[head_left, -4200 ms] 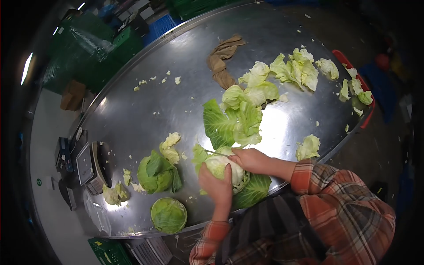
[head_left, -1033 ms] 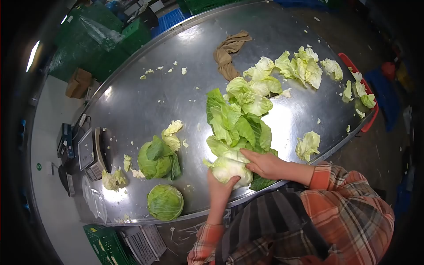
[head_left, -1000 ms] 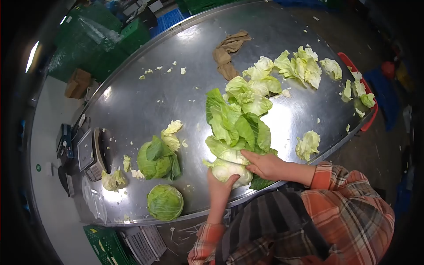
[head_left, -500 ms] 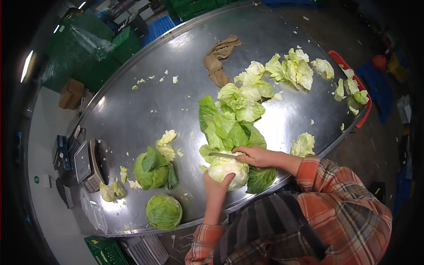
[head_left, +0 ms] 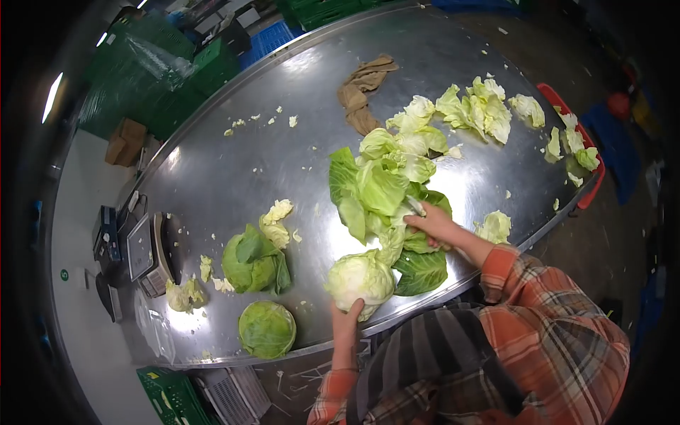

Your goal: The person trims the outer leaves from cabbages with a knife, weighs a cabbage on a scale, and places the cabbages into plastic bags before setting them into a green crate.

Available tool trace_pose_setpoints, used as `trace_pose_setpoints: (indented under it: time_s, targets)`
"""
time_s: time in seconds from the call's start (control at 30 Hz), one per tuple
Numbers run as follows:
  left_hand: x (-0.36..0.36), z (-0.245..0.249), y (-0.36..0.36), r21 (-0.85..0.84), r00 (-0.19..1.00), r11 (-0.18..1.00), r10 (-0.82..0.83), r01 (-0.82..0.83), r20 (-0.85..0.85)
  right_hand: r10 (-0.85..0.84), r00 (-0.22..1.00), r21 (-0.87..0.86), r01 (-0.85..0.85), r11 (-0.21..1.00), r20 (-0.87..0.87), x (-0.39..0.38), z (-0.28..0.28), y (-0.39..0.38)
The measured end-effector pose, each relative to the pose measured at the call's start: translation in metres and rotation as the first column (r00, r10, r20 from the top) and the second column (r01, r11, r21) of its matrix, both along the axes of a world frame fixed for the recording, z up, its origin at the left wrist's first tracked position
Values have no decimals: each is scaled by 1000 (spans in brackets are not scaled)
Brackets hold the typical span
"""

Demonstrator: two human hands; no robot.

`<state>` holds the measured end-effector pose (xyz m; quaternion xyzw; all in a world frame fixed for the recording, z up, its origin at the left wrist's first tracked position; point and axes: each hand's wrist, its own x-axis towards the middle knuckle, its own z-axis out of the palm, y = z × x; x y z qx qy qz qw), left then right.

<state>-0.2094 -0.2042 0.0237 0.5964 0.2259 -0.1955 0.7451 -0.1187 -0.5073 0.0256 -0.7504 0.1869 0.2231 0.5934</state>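
My left hand (head_left: 346,315) is closed around the lower side of a pale, trimmed cabbage head (head_left: 360,276) near the table's front edge. Farther up and to the right, my right hand (head_left: 433,227) grips a knife (head_left: 416,206); most of its blade is hidden among the leaves. Loose green cabbage leaves (head_left: 382,185) lie piled beyond the head, and a dark outer leaf (head_left: 421,272) rests beside it under my right forearm. To the left are a cabbage with loosened outer leaves (head_left: 253,261) and a rounder whole cabbage (head_left: 267,330).
The metal table (head_left: 219,170) carries leaf scraps and a crumpled brown cloth (head_left: 363,92). At the left edge stands a scale (head_left: 152,251). A red crate (head_left: 593,180) holding leaves sits off the right end. A green crate (head_left: 170,397) is below the front edge.
My right hand with the knife has moved up and away from the cabbage head to the leaf pile. A pale leaf now stretches between them. My left hand has shifted slightly down with the head.
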Motion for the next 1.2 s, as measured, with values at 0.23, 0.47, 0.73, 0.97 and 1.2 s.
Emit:
trace_pose_setpoints:
  time_s: [0.23, 0.47, 0.73, 0.97, 1.2]
  targets:
    - [31, 35, -46, 760, 941, 650, -263, 9, 214, 576, 778, -479, -417, 772, 251, -17, 88, 16]
    - [41, 52, -56, 540, 921, 841, -237, 34, 310, 655, 694, -516, -460, 723, 299, -20, 63, 51]
    - [61, 43, -58, 572, 908, 813, -313, 105, 279, 521, 789, -437, -363, 823, 326, 25, 35, 49]
    - [58, 31, -11, 605, 711, 731, -605, 317, 359, 134, 984, 224, -105, 969, -117, 21, 54, 22]
    - [34, 69, -24, 944, 572, 289, -806, 158, 151, -132, 975, 334, 185, 924, -176, -13, 15, 28]
